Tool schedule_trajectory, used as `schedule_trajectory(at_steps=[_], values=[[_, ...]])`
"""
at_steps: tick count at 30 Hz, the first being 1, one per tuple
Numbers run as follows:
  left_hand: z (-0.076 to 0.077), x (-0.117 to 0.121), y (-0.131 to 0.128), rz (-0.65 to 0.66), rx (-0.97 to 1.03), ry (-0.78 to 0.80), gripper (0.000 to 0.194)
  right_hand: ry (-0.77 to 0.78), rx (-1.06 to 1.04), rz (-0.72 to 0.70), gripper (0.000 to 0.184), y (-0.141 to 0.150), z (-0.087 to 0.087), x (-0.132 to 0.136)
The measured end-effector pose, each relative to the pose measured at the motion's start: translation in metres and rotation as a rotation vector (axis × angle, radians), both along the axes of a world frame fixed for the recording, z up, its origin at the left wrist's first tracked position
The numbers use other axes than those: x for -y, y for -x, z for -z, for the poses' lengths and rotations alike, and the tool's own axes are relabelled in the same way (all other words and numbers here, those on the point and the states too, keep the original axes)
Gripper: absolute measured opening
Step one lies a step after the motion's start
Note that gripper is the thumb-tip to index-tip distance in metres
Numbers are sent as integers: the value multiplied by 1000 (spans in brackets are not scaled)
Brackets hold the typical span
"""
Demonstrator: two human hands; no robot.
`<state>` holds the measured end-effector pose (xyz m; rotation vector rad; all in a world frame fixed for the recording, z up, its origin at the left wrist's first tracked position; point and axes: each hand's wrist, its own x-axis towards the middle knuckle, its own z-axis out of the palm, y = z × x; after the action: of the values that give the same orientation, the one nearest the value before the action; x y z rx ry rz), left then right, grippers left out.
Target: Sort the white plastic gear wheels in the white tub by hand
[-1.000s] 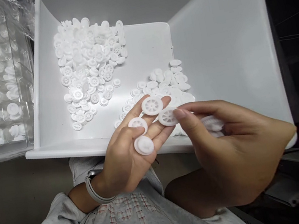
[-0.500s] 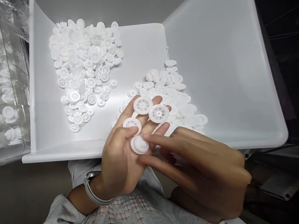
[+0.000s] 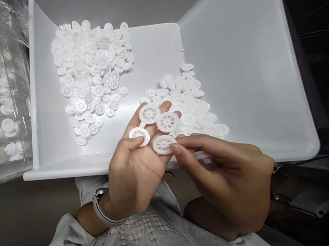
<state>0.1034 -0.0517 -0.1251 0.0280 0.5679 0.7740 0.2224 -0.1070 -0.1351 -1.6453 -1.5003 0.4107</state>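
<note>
My left hand (image 3: 134, 175) is palm up in front of a white bin, with its thumb pressed on one small white spoked plastic wheel (image 3: 139, 136). Two more spoked wheels, an upper one (image 3: 149, 113) and one beside it (image 3: 167, 121), lie on its fingers. My right hand (image 3: 227, 175) pinches a fourth white spoked wheel (image 3: 164, 144) between thumb and forefinger, over the left fingers. Under the right hand's curled fingers shows the ridged edge of another white piece (image 3: 202, 155), mostly hidden.
The white bin (image 3: 67, 167) holds a large heap of similar white wheels (image 3: 93, 63) at its left and a second pile of white discs (image 3: 192, 101) nearer the middle. To the left stands a clear compartment tray (image 3: 17, 119) with white parts in its pockets.
My right hand now pinches the wheel that lay on the left palm, lifting and turning it so its spokes show. The left hand has shifted slightly left.
</note>
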Motion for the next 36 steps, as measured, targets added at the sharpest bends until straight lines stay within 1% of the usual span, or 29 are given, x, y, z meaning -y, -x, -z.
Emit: schedule_trajectory(at_steps=[4,8,10,13,16,19,24,26,29,31,33,36], values=[[-1,-2,1,-4,-3,22,62,16,-11,24,11,-3,-2,-1],[-2,-3,1,10,-21,45,58,26,-20,61,9,-2,-2,-1],[-1,-3,0,7,-20,47,56,24,-29,64,10,-1,-2,-2],[1,-3,0,-12,-6,28,57,22,-42,43,18,0,-4,-4],[1,-2,-1,-36,4,10,62,36,-55,10,24,-3,-7,-5],[1,0,-1,-37,10,16,68,56,-85,-21,25,-6,-10,-7],[1,0,0,-6,25,28,69,63,-61,-39,27,-6,-9,-7],[1,0,2,0,32,27,69,42,-50,-23,25,-6,-8,-5],[2,0,4,15,43,17,68,5,-42,19,15,-10,-9,-1],[3,0,4,27,47,6,67,15,7,0,9,-14,-12,0],[4,-1,4,33,51,-4,66,29,102,-60,5,-19,-16,-2],[4,-1,4,41,57,2,67,38,221,-136,9,-25,-19,-8]])
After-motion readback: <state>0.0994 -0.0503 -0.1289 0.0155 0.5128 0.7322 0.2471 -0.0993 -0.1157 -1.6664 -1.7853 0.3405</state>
